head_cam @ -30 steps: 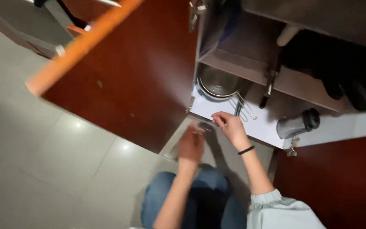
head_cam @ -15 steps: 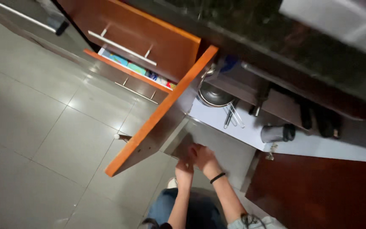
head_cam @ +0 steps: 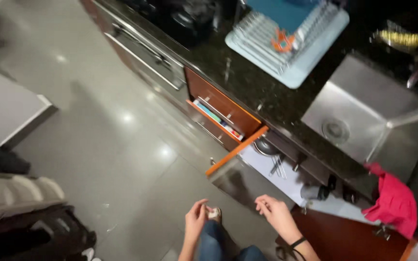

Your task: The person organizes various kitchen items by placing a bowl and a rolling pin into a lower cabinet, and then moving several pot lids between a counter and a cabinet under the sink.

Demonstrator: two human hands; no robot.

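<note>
- Both hands are pulling back from the cabinet [head_cam: 286, 174] at one o'clock; left hand [head_cam: 196, 220] and right hand [head_cam: 273, 211] are hanging loosely curled, holding nothing.
- Door [head_cam: 236, 150] is standing open; I'm risking bumping it while rising.

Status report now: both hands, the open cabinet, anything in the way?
Left hand and right hand empty, fingers loosely curled, above the floor. Cabinet door open, pan and utensils on the shelf inside. Nothing between hands and cabinet.
</note>
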